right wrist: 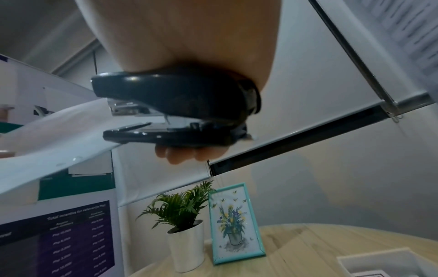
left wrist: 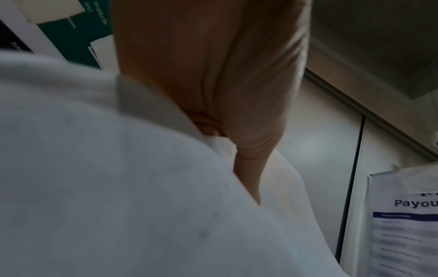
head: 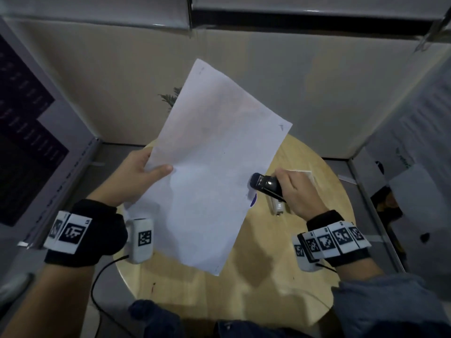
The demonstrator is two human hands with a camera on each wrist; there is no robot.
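The left hand (head: 136,174) pinches the paper (head: 214,167) by its left edge, thumb on top. The sheet hangs above the round table (head: 305,264), its long axis running away from the person and leaning right. The right hand (head: 295,191) grips the black stapler (head: 267,185), whose mouth points left and straddles the sheet's right edge.

I count two grips at work, the left grip (head: 136,173) and the right grip (head: 296,193). There is one black stapler (head: 267,185) and one white paper bundle (head: 210,167), though how many sheets it holds I cannot tell. There is one round worktop (head: 280,264), with one potted plant (right wrist: 182,224), one framed flower picture (right wrist: 234,223) and one white box (right wrist: 374,254).
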